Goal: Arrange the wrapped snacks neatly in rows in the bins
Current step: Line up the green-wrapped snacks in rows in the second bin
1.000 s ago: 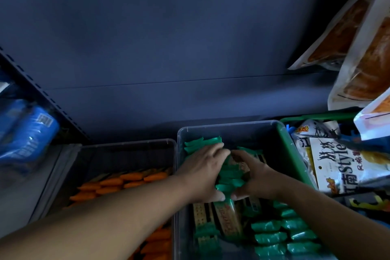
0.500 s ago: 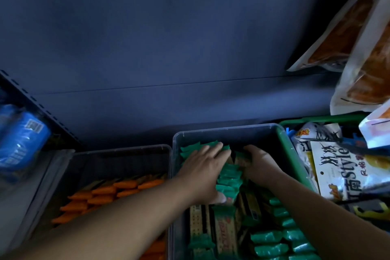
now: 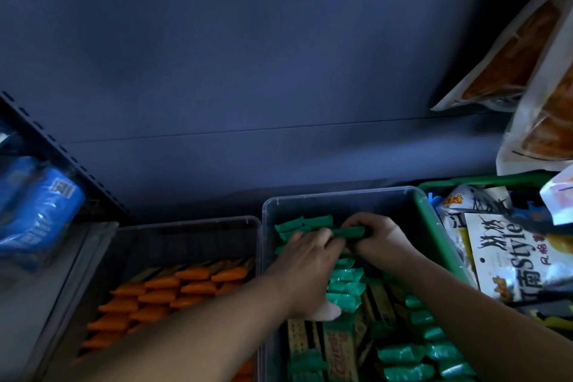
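Observation:
Two clear bins stand side by side on a dark shelf. The right bin (image 3: 341, 195) holds several green-wrapped snacks (image 3: 344, 285) and some tan wrapped bars (image 3: 338, 347). My right hand (image 3: 381, 234) grips one green snack (image 3: 348, 232) at the bin's far end, fingers curled round it. My left hand (image 3: 305, 270) lies over the green row just left of it, its fingertips touching the same snack; whether they pinch it is hidden. The left bin (image 3: 186, 223) holds orange-wrapped snacks (image 3: 173, 288) in rows.
A green basket (image 3: 483, 180) at the right is full of printed snack bags (image 3: 508, 257). Larger orange bags (image 3: 527, 55) hang above it. Blue packets (image 3: 34, 211) sit at the far left behind a slotted shelf upright. The dark back wall rises right behind the bins.
My right hand has lifted a green snack and brought it to the far end of the row. My left hand slid a little toward the far end too.

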A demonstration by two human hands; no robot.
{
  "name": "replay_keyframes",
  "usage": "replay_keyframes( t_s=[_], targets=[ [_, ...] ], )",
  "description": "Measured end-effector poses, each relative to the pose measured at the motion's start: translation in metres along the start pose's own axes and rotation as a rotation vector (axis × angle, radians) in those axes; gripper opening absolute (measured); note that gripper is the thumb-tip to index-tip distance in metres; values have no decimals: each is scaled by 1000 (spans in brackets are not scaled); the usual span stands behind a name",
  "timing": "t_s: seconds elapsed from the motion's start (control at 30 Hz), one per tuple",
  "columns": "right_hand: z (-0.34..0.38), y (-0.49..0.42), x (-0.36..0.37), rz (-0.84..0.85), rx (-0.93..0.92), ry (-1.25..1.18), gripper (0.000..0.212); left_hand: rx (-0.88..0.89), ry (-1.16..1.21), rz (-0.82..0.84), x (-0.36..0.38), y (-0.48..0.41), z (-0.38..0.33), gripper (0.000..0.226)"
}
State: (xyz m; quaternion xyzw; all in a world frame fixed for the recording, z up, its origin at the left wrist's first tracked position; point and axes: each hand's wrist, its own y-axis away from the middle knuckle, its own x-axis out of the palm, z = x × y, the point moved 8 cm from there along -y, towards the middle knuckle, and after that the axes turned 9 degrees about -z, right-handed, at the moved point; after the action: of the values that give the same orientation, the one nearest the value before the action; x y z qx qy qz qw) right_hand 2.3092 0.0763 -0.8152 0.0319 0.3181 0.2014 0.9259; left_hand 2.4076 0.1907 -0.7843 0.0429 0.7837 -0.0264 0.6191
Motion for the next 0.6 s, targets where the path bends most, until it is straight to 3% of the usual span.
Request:
replay_keyframes(
  t_s=[0.13,0.33,0.5,0.6],
  targets=[
    [0,4,4,33,82,-99,36,-4,29,-70,-4,8,-1,104],
    [12,8,21,52,-20,-82,48,8,33,-98,-8,19,0,95],
    [5,11,28,86,174,-230,41,-108,113,-160,-16,16,9,76],
    [1,7,32,95,262,-299,36,-73,57,-158,-18,16,7,67]
  ],
)
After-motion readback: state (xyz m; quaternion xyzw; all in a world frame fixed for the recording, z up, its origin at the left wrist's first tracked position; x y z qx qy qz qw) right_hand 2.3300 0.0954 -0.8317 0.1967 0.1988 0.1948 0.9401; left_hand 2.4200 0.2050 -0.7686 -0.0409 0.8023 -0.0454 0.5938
